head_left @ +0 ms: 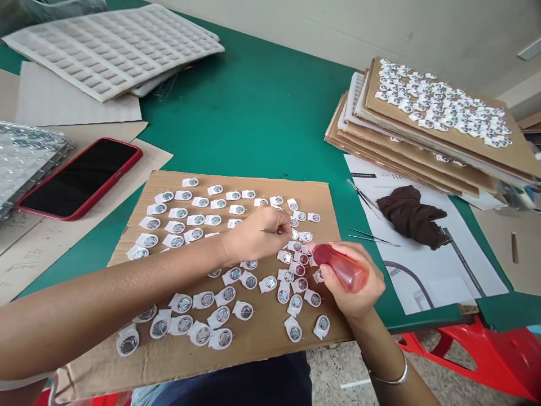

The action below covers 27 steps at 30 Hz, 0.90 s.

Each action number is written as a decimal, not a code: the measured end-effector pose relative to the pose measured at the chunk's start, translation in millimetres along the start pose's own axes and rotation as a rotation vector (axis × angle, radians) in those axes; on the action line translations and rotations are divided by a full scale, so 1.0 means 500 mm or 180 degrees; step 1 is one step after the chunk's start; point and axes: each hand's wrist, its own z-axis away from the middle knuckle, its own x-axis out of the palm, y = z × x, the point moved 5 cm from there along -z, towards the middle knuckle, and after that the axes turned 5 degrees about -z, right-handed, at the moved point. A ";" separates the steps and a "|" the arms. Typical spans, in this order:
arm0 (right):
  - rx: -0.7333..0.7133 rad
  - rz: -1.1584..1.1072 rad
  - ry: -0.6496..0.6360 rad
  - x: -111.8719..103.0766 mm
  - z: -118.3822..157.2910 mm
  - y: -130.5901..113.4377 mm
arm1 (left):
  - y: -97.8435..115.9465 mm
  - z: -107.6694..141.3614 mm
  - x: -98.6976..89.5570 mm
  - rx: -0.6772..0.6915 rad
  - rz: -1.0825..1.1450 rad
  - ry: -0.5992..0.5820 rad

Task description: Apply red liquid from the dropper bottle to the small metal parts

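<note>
My right hand (pixel 359 282) is wrapped round a translucent red squeeze bottle (pixel 340 268), whose tip points left and down over the small parts. Close by, my left hand (pixel 260 234) is closed on slim metal tweezers (pixel 270 230); only a thin end shows past the fingers, and their tips are hidden. Both hands are above a brown cardboard sheet (pixel 270 332). Spread over the sheet are many small white tabs with round silver centres, such as one white tab (pixel 244 310) near the front. Some tabs near the bottle look reddish through or beside it.
Metal tweezers (pixel 374 237) and a crumpled dark cloth (pixel 408 214) lie on printed paper (pixel 418 287) at right. Behind stands a stack of cardboard sheets (pixel 372 152) bearing more tabs. A red-cased phone (pixel 80 180) and white moulded trays (pixel 114 51) are at left. A red stool (pixel 477 361) stands below.
</note>
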 end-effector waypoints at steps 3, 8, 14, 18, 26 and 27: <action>-0.0002 0.0069 -0.0035 0.004 -0.001 0.000 | 0.000 0.001 0.000 0.0040 0.0016 0.0009; 0.0013 0.0146 -0.0100 0.009 -0.004 0.001 | -0.004 0.001 0.002 0.0042 0.0049 0.0006; 0.0033 0.0125 -0.0135 0.012 -0.004 0.004 | -0.002 0.001 0.001 0.0057 0.0073 -0.0006; 0.0073 0.0132 -0.0138 0.014 -0.003 0.007 | -0.002 0.000 0.002 0.0051 0.0100 0.0000; 0.0049 0.0093 -0.0157 0.017 -0.004 0.005 | -0.002 0.001 0.002 0.0019 0.0048 0.0000; 0.0043 0.0084 -0.0171 0.017 -0.004 0.004 | -0.001 0.001 0.002 0.0007 0.0044 -0.0007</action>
